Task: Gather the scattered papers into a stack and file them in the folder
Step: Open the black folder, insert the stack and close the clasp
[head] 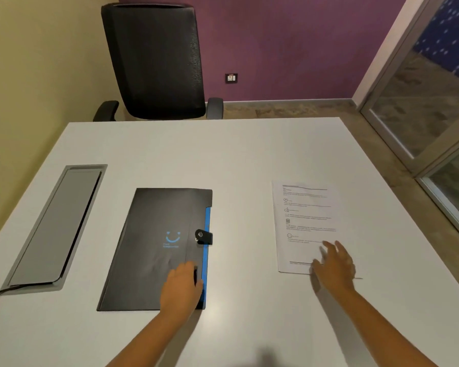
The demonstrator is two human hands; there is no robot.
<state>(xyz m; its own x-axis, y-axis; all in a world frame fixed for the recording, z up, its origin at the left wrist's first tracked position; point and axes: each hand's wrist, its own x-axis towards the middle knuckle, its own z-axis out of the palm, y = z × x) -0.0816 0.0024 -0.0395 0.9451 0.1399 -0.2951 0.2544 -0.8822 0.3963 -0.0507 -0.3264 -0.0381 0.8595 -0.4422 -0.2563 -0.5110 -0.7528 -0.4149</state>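
While my left hand lay flat on the shut folder and my right, fingers spread and holding nothing, hovered at the papers' near edge, stacking looked done, so unsnapping the folder's clasp seemed next.

Soft, even indoor light falls from above me, leaving a pale sheen on the table. My right hand is motion-blurred over its shadow. Straight edges bow toward the corners; print stays unreadable.
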